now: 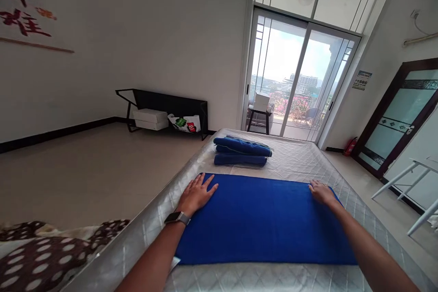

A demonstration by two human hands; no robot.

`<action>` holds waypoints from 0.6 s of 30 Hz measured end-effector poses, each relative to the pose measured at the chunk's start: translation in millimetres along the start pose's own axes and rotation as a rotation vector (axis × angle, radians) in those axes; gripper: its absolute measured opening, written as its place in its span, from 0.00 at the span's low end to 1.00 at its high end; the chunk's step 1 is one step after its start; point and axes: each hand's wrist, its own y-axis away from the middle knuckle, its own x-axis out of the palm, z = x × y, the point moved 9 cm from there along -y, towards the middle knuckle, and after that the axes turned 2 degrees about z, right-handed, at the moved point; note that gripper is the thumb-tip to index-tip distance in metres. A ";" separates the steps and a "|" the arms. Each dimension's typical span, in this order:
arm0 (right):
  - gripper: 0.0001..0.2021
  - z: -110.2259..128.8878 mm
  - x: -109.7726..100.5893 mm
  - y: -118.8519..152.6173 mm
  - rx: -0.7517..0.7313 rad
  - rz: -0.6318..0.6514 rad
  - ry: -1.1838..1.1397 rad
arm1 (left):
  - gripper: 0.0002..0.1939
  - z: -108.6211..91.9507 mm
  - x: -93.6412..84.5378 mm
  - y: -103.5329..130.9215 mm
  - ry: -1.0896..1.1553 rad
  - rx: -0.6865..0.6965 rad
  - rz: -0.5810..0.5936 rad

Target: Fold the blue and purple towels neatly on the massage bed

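Note:
A blue cloth [263,221] lies spread flat as a wide rectangle on the plastic-covered mattress [294,155]. My left hand [196,194], with a watch on the wrist, rests open on its far left corner, fingers spread. My right hand [321,192] lies on the far right corner, fingers stretched forward. Neither hand grips anything. Just beyond the cloth's far edge sits a stack of folded blue cloths [241,150]. A small white tag [174,263] shows at the near left corner.
A brown polka-dot blanket [51,255] is at the lower left. By the wall stands a black rack [164,100] with a white box [149,118] and a printed bag [185,123]. Sliding glass doors [290,73] are behind the mattress; a white table [426,164] is at right.

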 end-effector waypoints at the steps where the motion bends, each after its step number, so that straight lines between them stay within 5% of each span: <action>1: 0.26 16.7 2.7 -1.0 -0.041 -0.010 -0.011 | 0.33 0.1 0.3 -0.2 0.001 0.001 -0.011; 3: 0.26 35.8 8.7 -1.4 -0.079 -0.025 -0.046 | 0.32 0.0 0.7 -0.1 -0.006 0.007 -0.026; 5: 0.27 30.3 14.5 -1.6 -0.048 -0.034 -0.079 | 0.32 -0.2 0.4 0.5 -0.011 0.015 -0.035; 13: 0.31 -78.8 32.4 -2.0 0.148 -0.066 -0.086 | 0.33 10.3 9.9 -3.2 -0.005 0.014 -0.004; 18: 0.31 -87.2 40.2 -0.9 0.143 -0.095 -0.124 | 0.33 12.0 10.5 -2.6 -0.073 0.018 0.015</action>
